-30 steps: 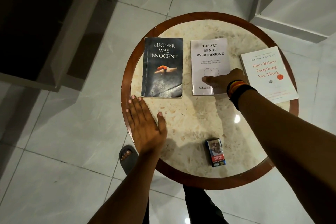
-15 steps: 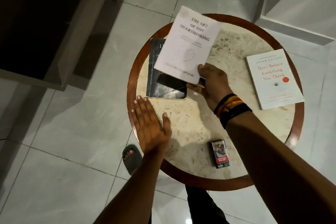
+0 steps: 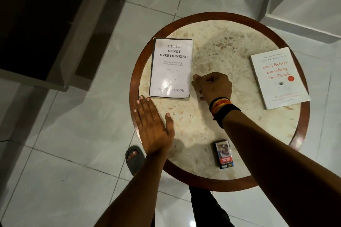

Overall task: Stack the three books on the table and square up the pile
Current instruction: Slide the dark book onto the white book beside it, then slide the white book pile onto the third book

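The pale "Art of Not Overthinking" book (image 3: 170,68) lies flat at the left of the round table (image 3: 217,182), on top of the dark book (image 3: 153,55), of which only a thin left edge shows. A white "Don't Believe Everything You Think" book (image 3: 278,77) lies alone at the table's right. My right hand (image 3: 212,85) hovers just right of the pile's lower corner, fingers curled, nothing in it. My left hand (image 3: 152,125) rests flat on the table's left rim, fingers spread, just below the pile.
A small cigarette pack (image 3: 223,154) stands near the table's front edge. A sandalled foot (image 3: 134,158) shows on the tiled floor below the left rim. Dark furniture (image 3: 46,24) stands to the left, a white ledge (image 3: 302,11) at the back right.
My right hand lifted the pale book from the table's middle, carried it left and set it on the dark book, then let go. My left hand stayed put.
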